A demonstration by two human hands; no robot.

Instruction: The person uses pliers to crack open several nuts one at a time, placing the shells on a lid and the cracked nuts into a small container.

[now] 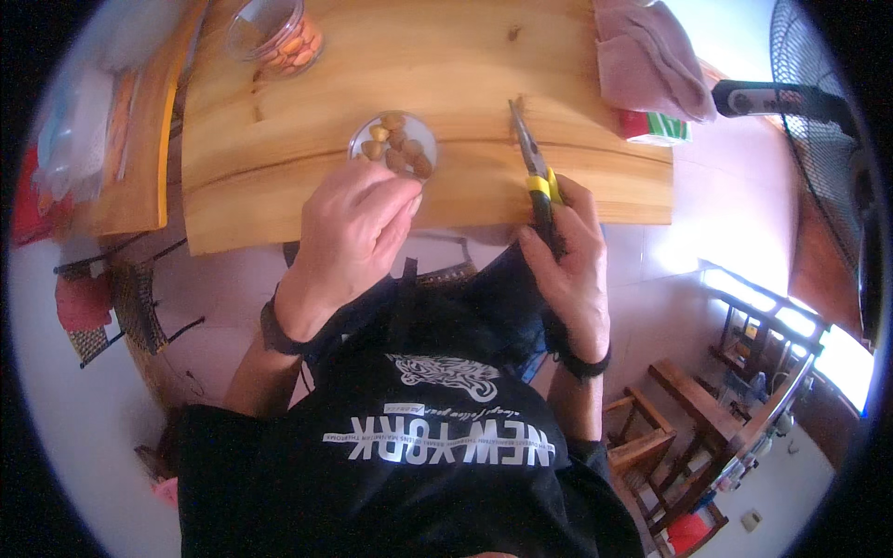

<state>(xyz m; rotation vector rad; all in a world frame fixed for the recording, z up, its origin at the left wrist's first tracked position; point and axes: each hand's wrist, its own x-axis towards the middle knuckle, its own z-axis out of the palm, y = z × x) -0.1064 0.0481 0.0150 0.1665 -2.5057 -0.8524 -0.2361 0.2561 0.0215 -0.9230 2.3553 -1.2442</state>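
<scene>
My right hand [573,261] is wrapped around the black and yellow handles of long-nose pliers [536,167]. Their jaws look closed and point away from me over the wooden table [474,70]. A small round clear dish [427,134] on the table holds several brown, rounded nuts or dried fruits [395,139], one of them paler yellow. Over the dish's near rim is my left hand [356,227], thumb and fingers pinched together. Whether anything small is between those fingertips is hidden.
A clear plastic jar [286,42] of orange-brown pieces lies at the table's far left. On the right, a pink towel [652,63] rests above a red, green and white box [656,127]. Beyond the right edge stands a fan [809,91]. Wooden stools [638,429] are at lower right.
</scene>
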